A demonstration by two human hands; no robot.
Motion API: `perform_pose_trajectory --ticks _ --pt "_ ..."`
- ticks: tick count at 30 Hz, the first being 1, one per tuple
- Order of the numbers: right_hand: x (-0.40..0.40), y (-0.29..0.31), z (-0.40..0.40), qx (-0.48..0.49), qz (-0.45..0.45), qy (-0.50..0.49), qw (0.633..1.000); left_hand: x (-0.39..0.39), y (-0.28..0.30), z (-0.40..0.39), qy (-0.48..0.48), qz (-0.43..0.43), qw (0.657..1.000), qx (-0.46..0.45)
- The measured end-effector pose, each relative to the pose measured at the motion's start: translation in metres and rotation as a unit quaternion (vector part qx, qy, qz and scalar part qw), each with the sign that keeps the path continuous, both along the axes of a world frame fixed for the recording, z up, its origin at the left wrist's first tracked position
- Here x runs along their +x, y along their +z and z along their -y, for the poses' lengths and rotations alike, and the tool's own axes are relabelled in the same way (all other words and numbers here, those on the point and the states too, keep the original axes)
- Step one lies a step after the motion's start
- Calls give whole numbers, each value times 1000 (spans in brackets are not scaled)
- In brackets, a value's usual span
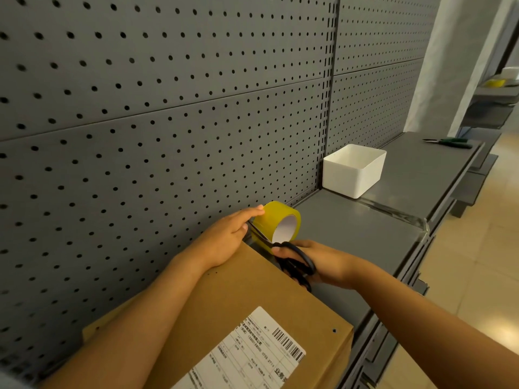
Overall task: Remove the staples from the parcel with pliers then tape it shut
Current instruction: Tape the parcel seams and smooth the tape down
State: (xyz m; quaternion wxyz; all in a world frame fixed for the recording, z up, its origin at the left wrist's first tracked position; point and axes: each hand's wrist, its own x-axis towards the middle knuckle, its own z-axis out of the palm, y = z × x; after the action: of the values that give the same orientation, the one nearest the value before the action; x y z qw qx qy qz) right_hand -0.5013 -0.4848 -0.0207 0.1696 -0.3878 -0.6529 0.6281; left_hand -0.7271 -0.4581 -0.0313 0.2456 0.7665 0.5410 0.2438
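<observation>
The parcel [252, 318], one brown box with one white label [252, 357] on top, lies on the grey shelf [365, 228] at 6 o'clock in the view, its far end at the centre. One yellow tape roll [276, 221] stands on edge just past that far end, close to the pegboard [168, 108] behind the shelf.

Two hands work at that end. The left hand [224, 240] rests over the parcel's far corner, fingers stretched out straight to the roll, fingertips touching its top; its grip is apart. The right hand [317, 262] comes in from 4 o'clock with its grip clamped on the one pair of black scissors [292, 259], fingers through the loops. The blades point toward 10 o'clock, across the stretch between roll and parcel; whether they touch tape cannot be told.

At 2 o'clock sits one white bin [354, 171], against the pegboard. Farther out along the shelf at 2 o'clock lies one pair of green-handled pliers [449, 142], well apart from everything else. Bare shelf runs from the roll to the bin and along the front edge at 3 o'clock, where the shelf drops to the tan floor [477, 276].
</observation>
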Motion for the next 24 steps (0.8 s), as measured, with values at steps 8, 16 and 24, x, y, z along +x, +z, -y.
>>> perform_pose_trajectory --ticks 8,16,24 --pt "3 -2 1 30 -15 17 999 1 2 0 5 -13 1000 6" --pt "10 -1 -2 55 18 0 998 2 2 1 4 -24 1000 6" --pt "39 -2 -3 33 106 0 994 3 2 2 5 -31 1000 -6"
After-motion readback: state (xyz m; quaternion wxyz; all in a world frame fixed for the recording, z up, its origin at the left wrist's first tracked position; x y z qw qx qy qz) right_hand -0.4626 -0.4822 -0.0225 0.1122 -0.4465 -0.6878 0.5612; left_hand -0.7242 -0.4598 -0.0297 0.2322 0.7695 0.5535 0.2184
